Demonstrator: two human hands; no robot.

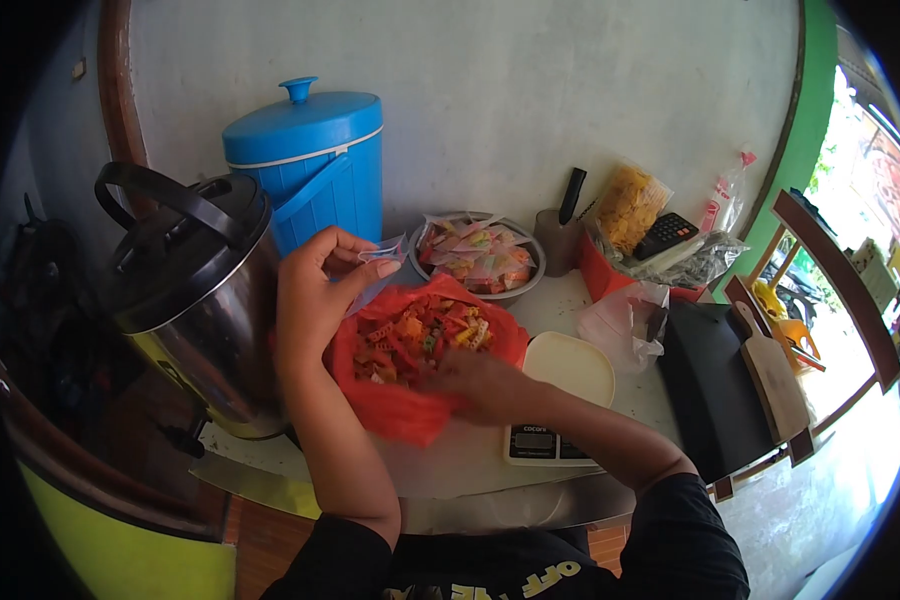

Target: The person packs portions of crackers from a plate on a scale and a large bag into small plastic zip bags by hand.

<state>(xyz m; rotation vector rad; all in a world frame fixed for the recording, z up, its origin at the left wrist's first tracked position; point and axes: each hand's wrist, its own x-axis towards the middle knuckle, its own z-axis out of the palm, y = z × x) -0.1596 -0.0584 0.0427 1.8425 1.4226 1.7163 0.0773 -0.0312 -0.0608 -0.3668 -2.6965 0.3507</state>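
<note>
My left hand (332, 275) is raised over the far left rim of a red plastic bag (410, 418). Its thumb and fingers pinch a small clear plastic bag (385, 252). The red bag stands wide at the mouth and holds many small colourful dry pieces (410, 340), some ladder-shaped, in red, orange, yellow and green. My right hand (475, 385) reaches into the red bag's right side; motion smears it and its fingers are lost among the pieces. Just right of that hand lies a cream digital kitchen scale (568, 370), partly covered by my forearm.
Behind the red bag, a metal bowl (478, 292) holds several small filled packets. A steel electric pot (205, 330) and a blue drink cooler (305, 150) stand left. At right are a red basket (602, 270) with a calculator (665, 234), a black box (705, 370) and a wooden board (770, 375).
</note>
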